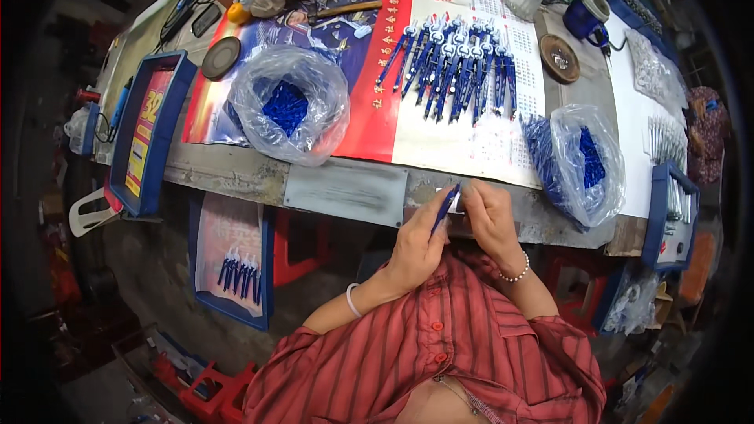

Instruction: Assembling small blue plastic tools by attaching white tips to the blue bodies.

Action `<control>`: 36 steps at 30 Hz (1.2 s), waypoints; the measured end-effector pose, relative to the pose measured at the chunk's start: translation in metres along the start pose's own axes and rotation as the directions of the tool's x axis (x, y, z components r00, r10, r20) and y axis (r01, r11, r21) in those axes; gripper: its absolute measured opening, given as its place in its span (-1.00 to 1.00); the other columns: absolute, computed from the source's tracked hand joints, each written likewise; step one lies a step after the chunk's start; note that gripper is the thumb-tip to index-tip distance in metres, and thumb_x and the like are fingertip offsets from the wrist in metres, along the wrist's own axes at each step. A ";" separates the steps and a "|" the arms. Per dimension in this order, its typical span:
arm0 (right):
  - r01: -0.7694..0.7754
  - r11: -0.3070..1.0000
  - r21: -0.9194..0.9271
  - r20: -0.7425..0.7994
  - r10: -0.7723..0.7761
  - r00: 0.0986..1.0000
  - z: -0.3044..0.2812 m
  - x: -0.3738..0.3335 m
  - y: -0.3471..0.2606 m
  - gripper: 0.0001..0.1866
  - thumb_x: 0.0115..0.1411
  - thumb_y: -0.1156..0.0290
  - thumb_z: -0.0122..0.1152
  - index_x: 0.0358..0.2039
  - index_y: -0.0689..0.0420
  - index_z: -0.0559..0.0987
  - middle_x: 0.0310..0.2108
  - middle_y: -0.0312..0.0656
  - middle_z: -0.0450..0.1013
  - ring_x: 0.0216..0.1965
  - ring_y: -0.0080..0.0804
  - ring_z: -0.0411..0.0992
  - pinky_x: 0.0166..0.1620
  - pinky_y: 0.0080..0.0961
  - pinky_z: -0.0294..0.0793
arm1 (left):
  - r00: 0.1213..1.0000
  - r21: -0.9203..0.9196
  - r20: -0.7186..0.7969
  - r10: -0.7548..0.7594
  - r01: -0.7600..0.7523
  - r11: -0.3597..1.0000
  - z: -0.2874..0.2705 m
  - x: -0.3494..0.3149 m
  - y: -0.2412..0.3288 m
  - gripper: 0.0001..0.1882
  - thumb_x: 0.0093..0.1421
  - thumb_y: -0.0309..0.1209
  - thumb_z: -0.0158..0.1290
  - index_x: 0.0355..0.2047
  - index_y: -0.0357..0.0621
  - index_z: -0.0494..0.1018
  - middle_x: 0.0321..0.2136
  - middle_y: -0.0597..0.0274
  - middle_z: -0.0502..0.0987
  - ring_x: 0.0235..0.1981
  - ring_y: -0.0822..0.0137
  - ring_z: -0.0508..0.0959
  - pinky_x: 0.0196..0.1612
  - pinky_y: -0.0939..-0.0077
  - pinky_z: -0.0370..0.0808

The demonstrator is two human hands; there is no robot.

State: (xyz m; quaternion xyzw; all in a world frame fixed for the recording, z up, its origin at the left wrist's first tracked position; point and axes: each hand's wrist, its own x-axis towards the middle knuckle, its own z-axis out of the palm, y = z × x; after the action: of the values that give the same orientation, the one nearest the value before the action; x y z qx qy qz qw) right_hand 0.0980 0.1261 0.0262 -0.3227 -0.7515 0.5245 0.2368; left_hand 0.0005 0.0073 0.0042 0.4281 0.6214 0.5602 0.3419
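My left hand is closed around a slim blue pen-like piece, held upright at the near table edge. Right beside it is my right hand, fingers curled together; a small whitish part shows between the hands, too little of it to name. Beyond them, many blue pens with white tops lie in overlapping rows on a printed poster. An open clear plastic bag of small blue parts stands to the left. Another plastic bag of blue pieces is close to my right hand.
A blue tray stands at the table's left end. Below the edge, another blue tray holds several pens. At right are a tray of metal rods, a round brown dish and a blue mug. A hammer lies at the back.
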 end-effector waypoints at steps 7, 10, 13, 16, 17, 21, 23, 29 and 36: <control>0.246 0.950 -0.194 -0.175 -0.280 0.944 0.020 -0.010 -0.003 -0.84 0.17 0.42 0.10 -0.46 0.23 0.41 -0.57 -0.05 0.35 -0.61 -0.12 0.36 -0.54 -0.36 0.31 | 0.991 0.185 -0.011 0.137 -0.132 0.974 0.005 0.002 -0.005 -0.35 0.01 -0.75 -0.15 0.18 -0.25 0.14 -0.08 -0.28 0.38 -0.06 -0.20 0.42 -0.05 0.19 0.40; 0.188 0.948 -0.256 -0.191 -0.240 0.952 0.022 -0.011 0.000 -0.82 0.18 0.40 0.10 -0.49 0.22 0.39 -0.56 -0.05 0.36 -0.59 -0.06 0.36 -0.55 -0.31 0.30 | 0.991 0.216 -0.013 0.131 -0.125 0.968 0.006 0.002 -0.005 -0.44 0.08 -0.68 -0.12 0.15 -0.32 0.15 -0.10 -0.28 0.40 -0.09 -0.17 0.45 -0.07 0.25 0.42; 0.085 0.964 -0.254 -0.132 -0.121 0.984 0.017 -0.015 0.002 -0.81 0.19 0.38 0.09 -0.50 0.21 0.40 -0.54 -0.06 0.37 -0.59 -0.05 0.36 -0.54 -0.28 0.29 | 0.997 0.224 -0.009 0.083 -0.079 0.971 0.004 0.000 -0.001 -0.52 0.13 -0.61 -0.08 0.10 -0.37 0.21 -0.15 -0.26 0.44 -0.15 -0.14 0.49 -0.12 0.27 0.44; 0.139 0.916 -0.377 -0.089 -0.185 0.979 0.002 -0.023 -0.002 -0.86 0.14 0.42 0.13 -0.48 0.20 0.43 -0.52 -0.09 0.39 -0.58 -0.11 0.35 -0.51 -0.30 0.32 | 0.996 0.236 0.082 0.014 -0.033 0.971 -0.005 -0.001 0.000 -0.60 0.10 -0.61 -0.08 0.00 -0.37 0.30 -0.24 -0.22 0.47 -0.22 -0.14 0.51 -0.20 0.23 0.45; 0.232 0.834 -0.501 -0.072 -0.307 0.949 -0.004 -0.026 -0.007 -0.90 0.09 0.46 0.16 -0.47 0.19 0.44 -0.50 -0.11 0.40 -0.56 -0.17 0.35 -0.49 -0.33 0.35 | 0.986 0.259 0.166 -0.016 -0.028 0.965 -0.009 0.000 0.000 -0.64 0.08 -0.60 -0.07 -0.06 -0.35 0.36 -0.29 -0.21 0.49 -0.26 -0.15 0.51 -0.23 0.21 0.46; 0.496 0.626 -0.601 0.263 -0.431 0.863 -0.015 -0.035 -0.026 -0.67 -0.13 0.47 0.20 -0.28 0.20 0.46 -0.40 -0.17 0.39 -0.41 -0.25 0.39 -0.40 -0.38 0.41 | 0.904 0.336 0.416 -0.095 -0.056 0.940 -0.024 0.014 0.017 -0.83 0.08 -0.50 -0.03 -0.32 -0.32 0.39 -0.40 -0.22 0.47 -0.32 -0.20 0.46 -0.32 0.16 0.43; 0.504 0.641 -0.578 0.355 -0.359 0.863 -0.023 -0.037 -0.024 -0.68 -0.13 0.48 0.18 -0.28 0.20 0.45 -0.42 -0.16 0.38 -0.42 -0.23 0.39 -0.40 -0.38 0.41 | 0.834 0.392 0.540 -0.114 -0.130 0.911 -0.033 0.026 0.034 -0.83 0.08 -0.48 -0.01 -0.33 -0.32 0.39 -0.40 -0.21 0.47 -0.34 -0.18 0.47 -0.33 0.18 0.43; 0.282 0.812 -0.510 0.212 -0.199 0.957 -0.061 -0.018 0.010 -0.86 0.03 0.52 0.14 -0.37 0.25 0.45 -0.51 -0.09 0.41 -0.52 -0.22 0.41 -0.46 -0.41 0.37 | 0.955 0.349 0.198 0.222 -0.281 0.894 -0.067 0.065 0.049 -0.61 0.11 -0.40 0.08 -0.07 -0.33 0.38 -0.27 0.04 0.49 -0.43 0.20 0.54 -0.36 0.45 0.46; -0.427 0.772 0.470 0.286 0.325 0.902 -0.043 -0.013 0.022 -0.80 0.20 0.39 0.13 -0.26 0.23 0.39 -0.50 -0.29 0.41 -0.69 -0.71 0.27 -0.62 -0.84 0.23 | 0.851 -0.216 0.474 -0.226 0.361 0.907 -0.020 0.061 0.011 -0.73 0.22 -0.44 0.02 -0.08 -0.27 0.43 -0.38 0.34 0.49 -0.40 0.60 0.44 -0.35 0.75 0.38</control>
State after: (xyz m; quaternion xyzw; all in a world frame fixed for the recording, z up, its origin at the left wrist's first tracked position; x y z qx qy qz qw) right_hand 0.1420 0.1496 0.0201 -0.3393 -0.5190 0.7732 0.1330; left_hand -0.0402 0.0551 0.0212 0.3857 0.4955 0.4766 0.6153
